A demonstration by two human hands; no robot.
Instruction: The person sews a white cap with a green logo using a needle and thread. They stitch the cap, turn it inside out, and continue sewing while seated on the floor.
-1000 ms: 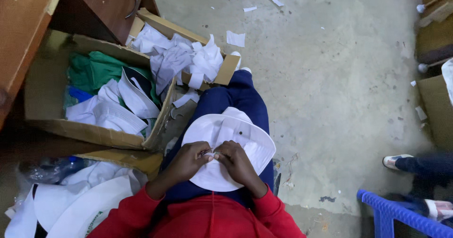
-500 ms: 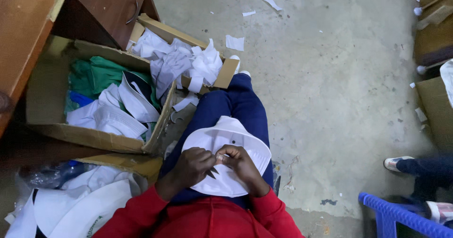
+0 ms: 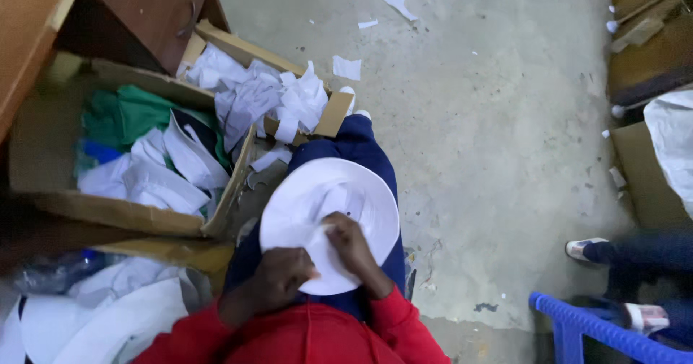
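Note:
A round white brimmed hat (image 3: 339,194) lies flat on my lap, over my dark blue trousers (image 3: 357,141). My left hand (image 3: 278,281) grips the near edge of its brim from below. My right hand (image 3: 350,245) rests on top of the hat near its middle, fingers pinched on the fabric. Red sleeves cover both my arms at the bottom of the view.
A cardboard box (image 3: 126,216) on my left holds white and green fabric pieces; a second box (image 3: 332,115) behind it holds white scraps. More white hats (image 3: 108,324) lie at lower left. Another person's shoes (image 3: 585,248) and a blue plastic chair (image 3: 599,331) sit at right.
The hat has spread out flatter and rounder on my lap. My right hand has moved up onto its middle, and my left hand has dropped lower along the brim.

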